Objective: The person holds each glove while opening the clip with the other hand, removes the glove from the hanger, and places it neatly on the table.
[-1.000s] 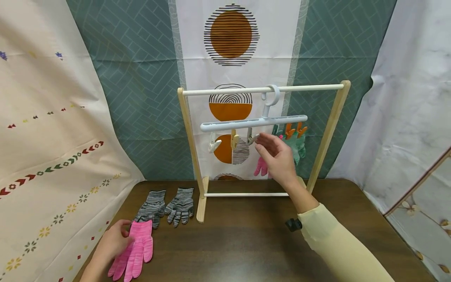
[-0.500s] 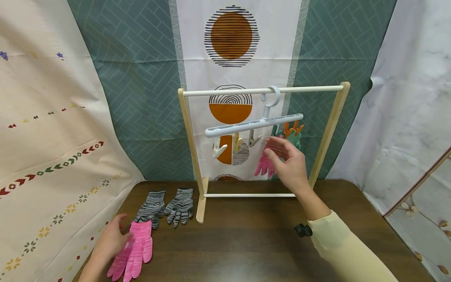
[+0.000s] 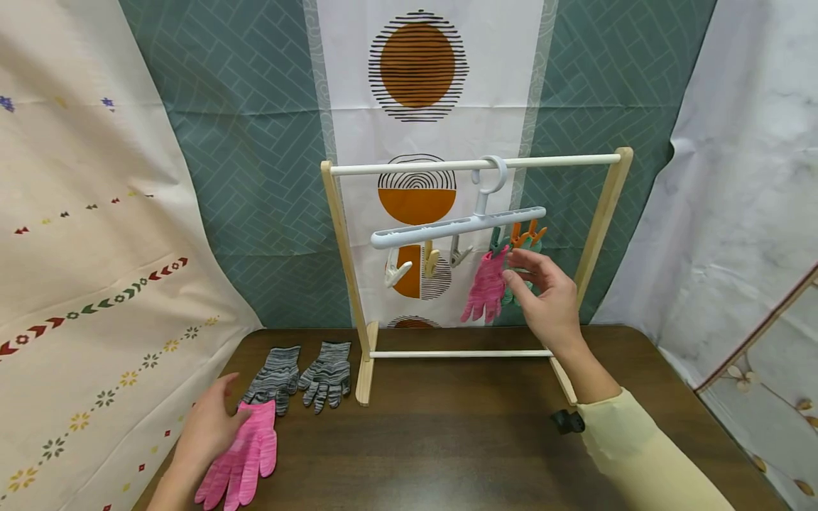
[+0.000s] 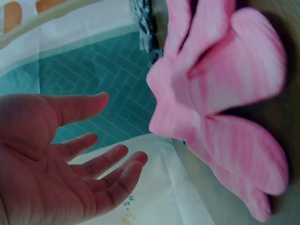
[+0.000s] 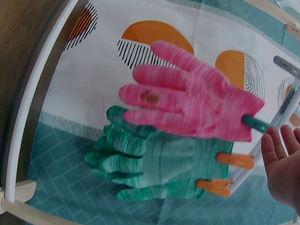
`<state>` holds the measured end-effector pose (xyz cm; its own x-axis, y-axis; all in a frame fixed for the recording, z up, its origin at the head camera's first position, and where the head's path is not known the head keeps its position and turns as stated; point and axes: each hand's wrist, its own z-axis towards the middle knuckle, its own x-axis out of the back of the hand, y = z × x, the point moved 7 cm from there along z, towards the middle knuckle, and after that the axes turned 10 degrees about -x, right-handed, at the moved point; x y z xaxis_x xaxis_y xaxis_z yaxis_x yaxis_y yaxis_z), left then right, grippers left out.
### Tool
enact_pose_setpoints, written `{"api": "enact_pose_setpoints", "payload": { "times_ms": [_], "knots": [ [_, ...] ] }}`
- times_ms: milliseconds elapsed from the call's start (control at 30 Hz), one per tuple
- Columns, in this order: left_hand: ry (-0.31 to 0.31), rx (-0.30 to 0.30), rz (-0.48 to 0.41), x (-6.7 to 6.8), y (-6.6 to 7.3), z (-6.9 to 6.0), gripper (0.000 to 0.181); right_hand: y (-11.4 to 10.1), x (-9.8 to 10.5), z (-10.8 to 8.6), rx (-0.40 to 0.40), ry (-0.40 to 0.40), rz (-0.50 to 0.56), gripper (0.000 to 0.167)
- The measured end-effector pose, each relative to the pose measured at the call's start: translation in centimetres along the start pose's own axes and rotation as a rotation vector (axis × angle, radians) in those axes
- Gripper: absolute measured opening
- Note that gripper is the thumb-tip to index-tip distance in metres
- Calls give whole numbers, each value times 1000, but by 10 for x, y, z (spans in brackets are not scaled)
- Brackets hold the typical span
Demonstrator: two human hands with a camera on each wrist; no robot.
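Note:
My right hand (image 3: 551, 301) is raised beside the pink glove (image 3: 483, 287) that hangs from a dark green clip (image 5: 255, 123) on the pale blue hanger (image 3: 447, 228). Its fingers are loosely bent and hold nothing. Green gloves (image 5: 168, 161) hang from orange clips (image 5: 234, 160) next to the pink one. At the lower left, my left hand (image 3: 207, 429) hovers near another pink glove (image 3: 246, 454) on the table. In the left wrist view, the fingers (image 4: 119, 187) are spread apart from that glove, with nothing between them.
A wooden rack (image 3: 341, 248) carries the hanger on its white top bar (image 3: 409, 167). A white clip (image 3: 396, 273), a cream clip (image 3: 431, 261) and a grey clip (image 3: 459, 252) dangle without gloves. Two grey striped gloves (image 3: 327, 376) lie on the brown table (image 3: 434, 440).
My right hand has moved right, from near the grey clip to beside the hanging pink glove. The hanger has swung and turned a little. My left hand has shifted only slightly.

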<state>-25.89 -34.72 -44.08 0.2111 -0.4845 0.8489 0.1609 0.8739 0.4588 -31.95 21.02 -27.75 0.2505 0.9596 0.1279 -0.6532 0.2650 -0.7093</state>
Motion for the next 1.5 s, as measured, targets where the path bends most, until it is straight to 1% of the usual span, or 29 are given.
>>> {"api": "enact_pose_setpoints", "payload": {
  "times_ms": [67,267,300,333,467,600,833,967,1133,1267,1367,1500],
  "knots": [
    [11,-15,-5,1,6,1,75,-5,2,0,-2,12,-14,38],
    [45,-55,-30,3,29,6,75,4,10,5,-45,21,-28,42],
    [50,-64,-36,3,34,7,76,10,11,7,-54,20,-27,43],
    [54,-74,-42,3,39,8,76,11,12,8,-60,20,-30,44],
    [63,-115,-72,2,60,13,76,12,13,12,-69,19,-36,49],
    [79,-156,-111,2,82,18,74,12,11,16,-68,14,-56,51],
    [92,-211,-182,-6,117,27,73,13,2,23,-75,-18,-116,54],
    [82,-227,-232,-13,134,31,73,15,-3,27,-94,-50,-139,57],
    [64,-233,-292,-24,151,36,72,18,-9,31,-123,-80,-196,62],
    [70,-256,-328,-31,163,39,71,22,-15,34,-144,-93,-235,66],
    [71,-268,-353,-35,170,40,70,25,-19,36,-149,-96,-253,68],
    [70,-269,-379,-39,178,40,67,26,-23,37,-145,-89,-263,71]
  ]
}}
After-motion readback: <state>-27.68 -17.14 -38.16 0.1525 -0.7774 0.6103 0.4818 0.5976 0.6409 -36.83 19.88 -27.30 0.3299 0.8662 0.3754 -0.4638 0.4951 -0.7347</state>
